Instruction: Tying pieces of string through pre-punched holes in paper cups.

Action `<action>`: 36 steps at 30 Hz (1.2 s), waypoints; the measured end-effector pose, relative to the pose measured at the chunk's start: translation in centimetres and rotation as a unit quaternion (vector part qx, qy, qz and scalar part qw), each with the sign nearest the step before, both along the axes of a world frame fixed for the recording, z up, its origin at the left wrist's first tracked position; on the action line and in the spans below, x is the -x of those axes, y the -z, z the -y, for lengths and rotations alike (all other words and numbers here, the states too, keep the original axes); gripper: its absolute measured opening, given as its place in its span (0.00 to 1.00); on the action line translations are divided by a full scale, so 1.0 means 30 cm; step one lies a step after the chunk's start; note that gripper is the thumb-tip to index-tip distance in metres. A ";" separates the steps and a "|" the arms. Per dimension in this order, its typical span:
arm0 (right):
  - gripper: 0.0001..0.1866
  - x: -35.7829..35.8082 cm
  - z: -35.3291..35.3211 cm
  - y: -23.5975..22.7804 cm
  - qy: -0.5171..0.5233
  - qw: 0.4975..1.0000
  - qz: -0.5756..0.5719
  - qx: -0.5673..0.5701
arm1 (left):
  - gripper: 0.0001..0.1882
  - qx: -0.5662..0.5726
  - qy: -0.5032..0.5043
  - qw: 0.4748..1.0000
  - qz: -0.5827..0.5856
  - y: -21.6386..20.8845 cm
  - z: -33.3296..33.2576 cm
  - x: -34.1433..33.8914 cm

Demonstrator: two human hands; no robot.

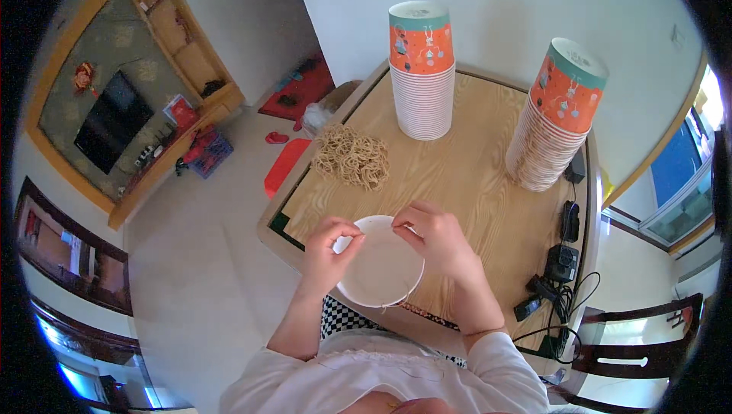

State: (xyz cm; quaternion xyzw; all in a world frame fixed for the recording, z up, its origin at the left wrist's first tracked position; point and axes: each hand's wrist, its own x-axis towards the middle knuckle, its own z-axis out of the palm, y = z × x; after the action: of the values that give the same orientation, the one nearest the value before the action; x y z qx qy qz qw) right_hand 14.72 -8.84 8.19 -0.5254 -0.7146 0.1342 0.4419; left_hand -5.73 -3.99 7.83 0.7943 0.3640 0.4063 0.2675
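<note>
A round white paper bucket (pixel 379 271) is tipped with its mouth toward me at the table's near edge. My left hand (pixel 329 252) is closed in a pinch just inside its upper left rim; whatever lies between those fingertips is too small to make out. At the upper right rim my right hand (pixel 436 237) pinches the bucket's wall, fingers over the edge and thumb inside. A thin tan cord shows along the near rim. Beyond my left hand lies a heap of tan cord loops (pixel 352 157).
Upside-down paper buckets with orange and green sides form one tall stack (pixel 423 71) at the back and another stack (pixel 555 117) at the right, tan cords hanging along it. Black adapters and cables (pixel 563 265) line the wooden table's (pixel 457 178) right edge. A dark chair (pixel 640 353) stands right.
</note>
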 end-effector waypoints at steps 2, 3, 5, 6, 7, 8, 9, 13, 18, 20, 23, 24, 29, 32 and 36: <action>0.05 0.001 0.002 -0.017 -0.001 1.000 -0.010 -0.002 | 0.05 -0.025 -0.001 1.000 -0.016 0.022 -0.002 0.013; 0.05 0.002 0.000 -0.015 -0.001 1.000 -0.011 -0.001 | 0.07 -0.016 0.006 0.999 -0.049 0.028 -0.003 0.011; 0.05 0.006 -0.006 -0.003 0.009 1.000 0.007 0.002 | 0.10 -0.006 0.013 0.997 -0.082 0.019 0.009 -0.009; 0.05 0.007 -0.009 0.004 0.010 1.000 0.007 0.002 | 0.12 0.037 0.023 0.998 -0.049 -0.010 0.024 -0.040; 0.05 0.009 -0.013 0.012 -0.008 1.000 0.015 -0.015 | 0.15 0.080 0.033 0.996 -0.016 -0.026 0.030 -0.063; 0.05 0.011 -0.017 0.021 -0.026 0.999 0.024 -0.031 | 0.15 0.081 0.035 0.996 -0.016 -0.018 0.022 -0.073; 0.05 0.020 -0.021 0.028 -0.027 0.999 0.024 -0.033 | 0.16 0.107 0.054 0.993 -0.011 -0.007 0.013 -0.079; 0.05 0.041 -0.022 0.032 -0.025 0.999 0.017 -0.035 | 0.15 0.192 0.066 0.979 0.011 0.032 -0.004 -0.076; 0.07 0.046 -0.030 0.033 0.016 1.000 0.013 0.023 | 0.09 0.144 -0.002 0.989 0.008 0.080 -0.018 -0.064; 0.07 0.039 -0.045 0.057 0.077 0.992 0.086 -0.041 | 0.07 0.099 -0.038 0.993 -0.042 0.090 -0.026 -0.061; 0.11 0.033 -0.054 0.079 0.057 0.981 0.147 0.111 | 0.06 0.037 -0.040 0.994 -0.092 0.115 -0.041 -0.047; 0.11 0.033 -0.054 0.080 0.056 0.981 0.147 0.112 | 0.06 -0.003 -0.063 0.992 -0.113 0.123 -0.045 -0.046; 0.07 0.032 -0.042 0.107 0.042 0.975 0.167 0.141 | 0.07 -0.034 -0.059 0.982 -0.175 0.132 -0.063 -0.027; 0.09 0.032 -0.040 0.095 0.008 0.977 0.167 0.133 | 0.06 -0.042 -0.049 0.982 -0.176 0.158 -0.065 -0.014; 0.07 0.037 -0.038 0.113 0.032 0.981 0.154 0.110 | 0.05 -0.042 -0.030 0.980 -0.192 0.165 -0.059 -0.020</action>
State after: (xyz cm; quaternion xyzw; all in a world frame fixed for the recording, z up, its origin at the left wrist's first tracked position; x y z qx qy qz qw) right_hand 13.62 -7.69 4.79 -0.6075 -0.7380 0.1158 0.2700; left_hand -5.12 -2.22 2.89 0.8571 0.4145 0.2687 0.1464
